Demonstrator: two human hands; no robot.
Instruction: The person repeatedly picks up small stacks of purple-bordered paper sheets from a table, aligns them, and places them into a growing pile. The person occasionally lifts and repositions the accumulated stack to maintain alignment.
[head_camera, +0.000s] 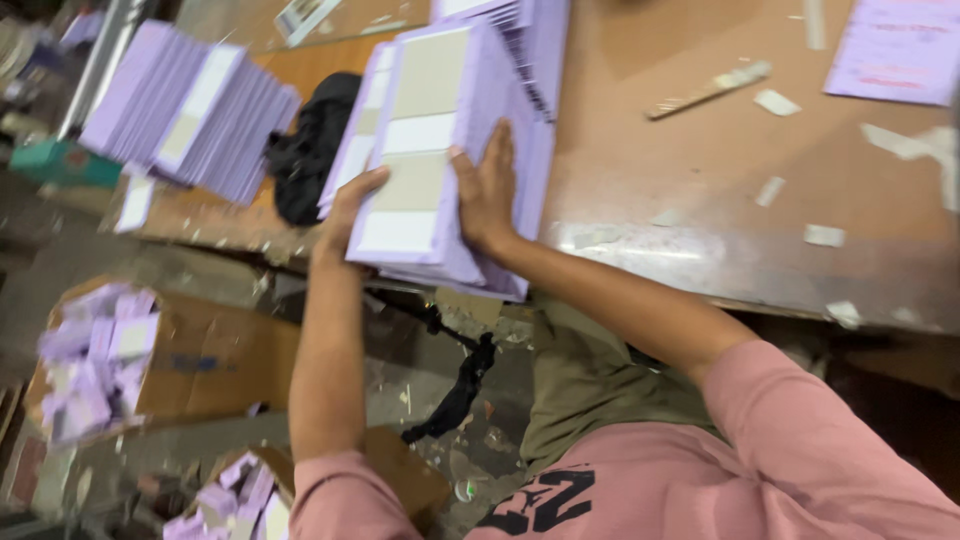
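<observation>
Your left hand (345, 215) and right hand (487, 190) clamp the lilac card stack (430, 150), fingers squaring its sides. A second stack (190, 110) lies at ten o'clock on the surface (680, 180).

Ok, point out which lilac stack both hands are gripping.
The middle stack at the table edge, clasped between left hand and right hand; the other stack lies untouched.
</observation>
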